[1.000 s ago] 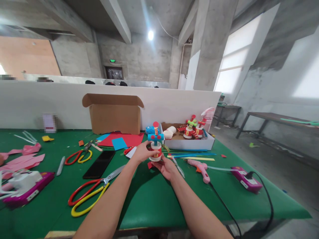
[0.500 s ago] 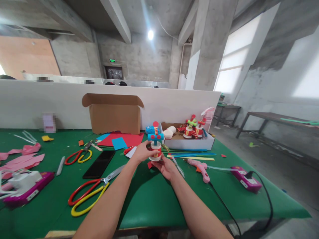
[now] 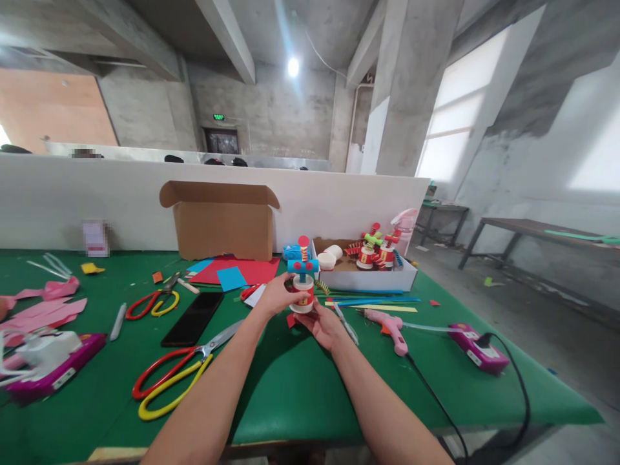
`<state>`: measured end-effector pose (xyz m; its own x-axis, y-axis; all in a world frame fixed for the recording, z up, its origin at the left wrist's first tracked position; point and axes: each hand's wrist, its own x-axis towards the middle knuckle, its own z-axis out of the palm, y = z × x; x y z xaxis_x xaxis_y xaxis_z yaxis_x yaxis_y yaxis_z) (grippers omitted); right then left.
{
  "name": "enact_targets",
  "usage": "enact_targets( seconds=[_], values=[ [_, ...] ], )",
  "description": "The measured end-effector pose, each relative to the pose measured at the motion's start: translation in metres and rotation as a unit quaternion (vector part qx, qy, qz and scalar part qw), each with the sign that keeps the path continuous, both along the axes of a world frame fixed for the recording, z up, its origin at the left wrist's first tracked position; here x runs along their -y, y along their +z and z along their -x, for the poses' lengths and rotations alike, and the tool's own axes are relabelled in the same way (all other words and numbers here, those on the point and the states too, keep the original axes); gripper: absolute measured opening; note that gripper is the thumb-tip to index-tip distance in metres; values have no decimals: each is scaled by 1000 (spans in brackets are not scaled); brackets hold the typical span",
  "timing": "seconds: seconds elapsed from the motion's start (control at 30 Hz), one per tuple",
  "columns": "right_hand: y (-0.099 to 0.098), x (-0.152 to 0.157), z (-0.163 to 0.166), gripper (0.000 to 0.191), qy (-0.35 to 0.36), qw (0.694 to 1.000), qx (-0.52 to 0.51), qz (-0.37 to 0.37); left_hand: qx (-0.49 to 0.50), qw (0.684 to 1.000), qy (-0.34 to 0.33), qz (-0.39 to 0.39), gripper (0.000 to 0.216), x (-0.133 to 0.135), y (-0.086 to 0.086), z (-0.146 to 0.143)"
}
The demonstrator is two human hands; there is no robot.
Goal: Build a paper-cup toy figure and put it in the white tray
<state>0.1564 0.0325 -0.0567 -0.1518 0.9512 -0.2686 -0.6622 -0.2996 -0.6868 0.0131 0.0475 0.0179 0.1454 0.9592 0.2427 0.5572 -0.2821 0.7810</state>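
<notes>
My left hand (image 3: 275,296) is wrapped round a small paper-cup craft figure (image 3: 303,279), white with a red band, a blue roll and a red knob on top. My right hand (image 3: 323,325) lies under and in front of the figure, palm up, fingers touching its base beside a small red paper scrap. Both hands are over the middle of the green table (image 3: 300,387).
Large red-and-yellow scissors (image 3: 169,381) and a black phone (image 3: 192,319) lie to the left. A pink glue gun (image 3: 390,326) with a cord, a white box of finished figures (image 3: 368,271), a cardboard box (image 3: 220,223) and coloured paper sheets (image 3: 232,271) surround the hands.
</notes>
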Motion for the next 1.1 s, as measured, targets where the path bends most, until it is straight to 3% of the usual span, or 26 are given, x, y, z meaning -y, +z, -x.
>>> enact_targets(
  seconds=[1.1],
  values=[
    [-6, -5, -2, 16, 18, 1000, -15, -18, -1, 1000, -12, -18, 50, -3, -4, 1]
  ],
)
